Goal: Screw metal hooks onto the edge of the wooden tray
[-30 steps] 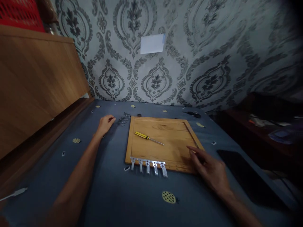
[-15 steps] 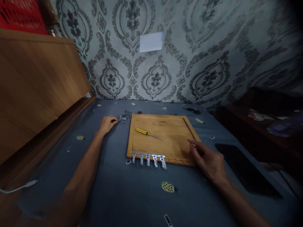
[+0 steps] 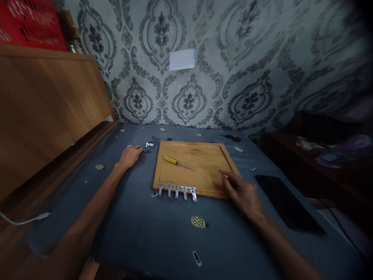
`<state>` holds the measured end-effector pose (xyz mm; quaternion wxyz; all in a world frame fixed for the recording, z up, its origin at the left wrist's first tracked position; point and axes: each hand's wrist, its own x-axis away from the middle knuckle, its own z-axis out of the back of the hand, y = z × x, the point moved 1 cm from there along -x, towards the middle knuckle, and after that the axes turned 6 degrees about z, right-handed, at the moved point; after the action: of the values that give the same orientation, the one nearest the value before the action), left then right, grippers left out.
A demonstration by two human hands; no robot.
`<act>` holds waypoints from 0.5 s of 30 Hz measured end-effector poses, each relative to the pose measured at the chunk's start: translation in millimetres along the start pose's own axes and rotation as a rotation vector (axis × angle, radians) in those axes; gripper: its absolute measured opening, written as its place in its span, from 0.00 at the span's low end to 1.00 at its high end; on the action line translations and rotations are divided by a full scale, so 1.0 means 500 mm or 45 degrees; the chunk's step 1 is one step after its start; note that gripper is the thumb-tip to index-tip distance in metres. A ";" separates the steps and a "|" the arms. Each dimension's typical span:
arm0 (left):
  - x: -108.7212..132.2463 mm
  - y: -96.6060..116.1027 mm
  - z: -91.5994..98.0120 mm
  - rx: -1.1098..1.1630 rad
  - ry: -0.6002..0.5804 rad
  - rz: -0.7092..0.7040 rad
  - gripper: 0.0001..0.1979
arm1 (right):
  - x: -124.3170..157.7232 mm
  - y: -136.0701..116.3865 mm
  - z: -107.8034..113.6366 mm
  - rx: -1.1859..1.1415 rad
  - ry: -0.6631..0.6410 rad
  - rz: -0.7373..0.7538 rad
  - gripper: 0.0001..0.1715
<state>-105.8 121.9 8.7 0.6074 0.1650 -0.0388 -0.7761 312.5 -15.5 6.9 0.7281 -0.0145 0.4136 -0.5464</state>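
My left hand [image 3: 130, 156] rests on the cloth left of the wooden board, its fingers drawn together. Its fingertips reach a small pile of loose silver metal pieces [image 3: 150, 144]; what they pinch, if anything, is too small to make out. Over the front right part of the framed wooden board [image 3: 201, 155] hovers my right hand [image 3: 243, 194], index finger stretched out and thumb below it, nothing visible between them. A screwdriver [image 3: 171, 160] with a yellow and black handle lies on the board. Several silver metal hooks [image 3: 176, 191] line its front left edge, hanging over it.
A black flat object [image 3: 287, 202] lies to the right on the blue patterned cloth [image 3: 145, 233]. Behind the board is a dark tool [image 3: 233, 137]. A wooden cabinet [image 3: 52, 109] with a red basket [image 3: 32, 25] stands left. A white cable [image 3: 32, 219] lies at the lower left.
The view has shifted slightly, so the board and hooks sit a little further left. My left hand stays by the metal pieces; my right hand stays over the board's front right part.
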 end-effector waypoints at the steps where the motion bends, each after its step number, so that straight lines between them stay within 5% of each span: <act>1: 0.006 0.001 0.003 0.032 0.019 0.016 0.18 | 0.000 0.000 0.000 0.000 -0.005 0.000 0.22; 8: 0.033 0.060 0.034 0.470 0.160 0.074 0.17 | 0.000 -0.013 0.003 -0.021 -0.032 0.030 0.18; 15: 0.142 0.270 0.044 1.077 -0.156 -0.141 0.08 | 0.012 -0.130 0.003 -0.284 -0.126 0.327 0.19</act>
<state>-1.6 16.2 50.0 0.4404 0.3550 -0.3806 -0.7315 262.9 -47.0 35.0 0.8052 -0.0690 0.4338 -0.3983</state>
